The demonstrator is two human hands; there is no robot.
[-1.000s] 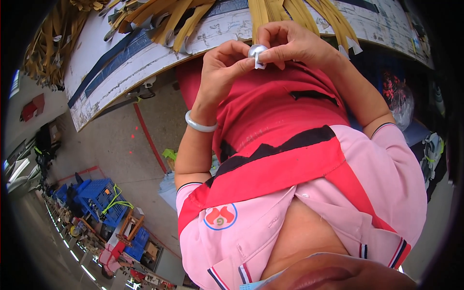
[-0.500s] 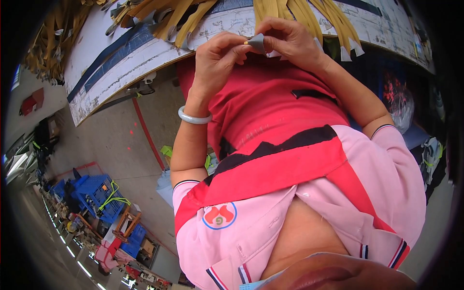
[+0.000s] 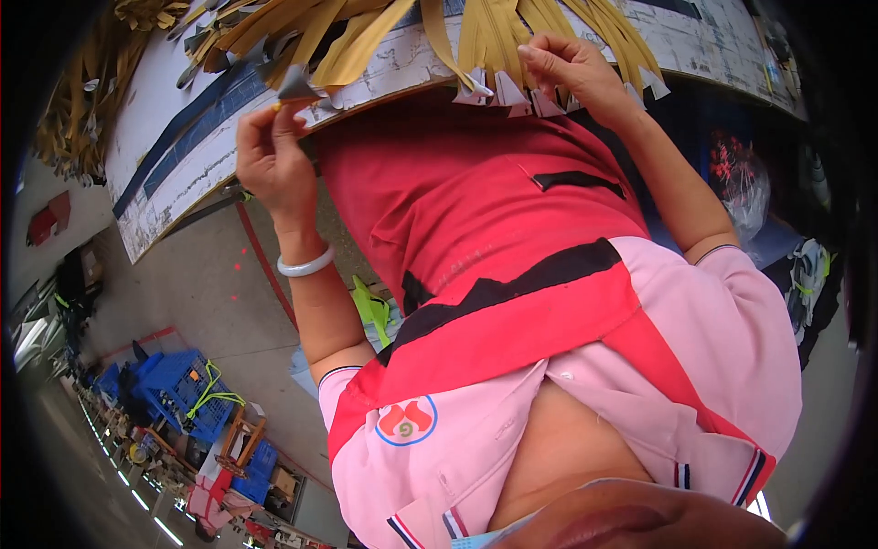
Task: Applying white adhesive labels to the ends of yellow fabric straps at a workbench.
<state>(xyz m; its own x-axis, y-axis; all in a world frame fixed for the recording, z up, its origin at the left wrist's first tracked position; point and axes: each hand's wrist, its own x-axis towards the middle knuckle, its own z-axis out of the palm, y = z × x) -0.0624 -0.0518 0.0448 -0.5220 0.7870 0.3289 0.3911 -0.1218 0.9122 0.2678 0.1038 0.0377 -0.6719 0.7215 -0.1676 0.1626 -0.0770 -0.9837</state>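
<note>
The left hand pinches a grey tab at the counter edge, left of the central tan strips, whose long axes run away from the body; the right hand, curled, grip unclear, is nearer them.

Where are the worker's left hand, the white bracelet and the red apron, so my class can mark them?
Left hand (image 3: 279,174): head view, middle of the hand.
White bracelet (image 3: 307,267): head view, front of its band.
Red apron (image 3: 494,210): head view, cloth near its middle.
</note>
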